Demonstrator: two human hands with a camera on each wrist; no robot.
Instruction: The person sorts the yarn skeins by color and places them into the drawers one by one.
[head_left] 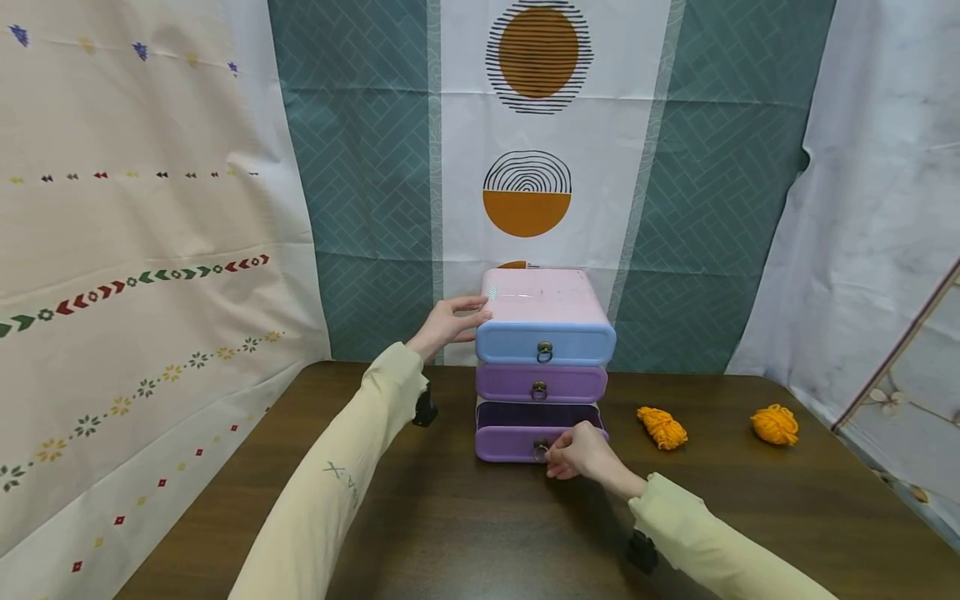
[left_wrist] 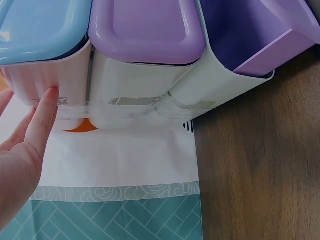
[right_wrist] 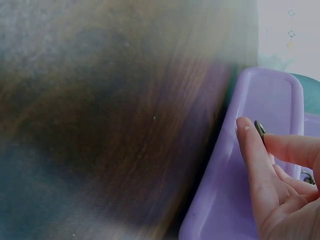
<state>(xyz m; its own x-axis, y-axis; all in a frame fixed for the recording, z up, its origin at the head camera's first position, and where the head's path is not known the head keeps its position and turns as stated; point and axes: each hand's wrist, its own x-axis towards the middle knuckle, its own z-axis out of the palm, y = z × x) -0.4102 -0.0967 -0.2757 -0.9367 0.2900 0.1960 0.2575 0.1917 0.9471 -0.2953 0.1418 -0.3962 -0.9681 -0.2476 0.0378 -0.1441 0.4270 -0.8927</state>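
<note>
A small three-tier drawer unit [head_left: 546, 293] stands on the table, with a pink top, a blue top drawer [head_left: 510, 343] and a purple middle drawer [head_left: 502, 383], both closed. Its purple bottom drawer [head_left: 498, 444] is pulled partway out, and the part of its inside that shows looks dark. My right hand [head_left: 588, 454] pinches the ring pull [right_wrist: 260, 130] on that bottom drawer between thumb and finger. Against the upper left side of the unit, my left hand [head_left: 453, 321] rests with its fingers extended, touching the pale side wall [left_wrist: 75, 82].
Two orange yarn bundles lie to the right of the unit: a longish one [head_left: 662, 427] nearby and a rounder one [head_left: 776, 424] farther right. The brown wooden table [head_left: 450, 533] carries everything. Patterned cloths [head_left: 375, 167] hang behind and at both sides.
</note>
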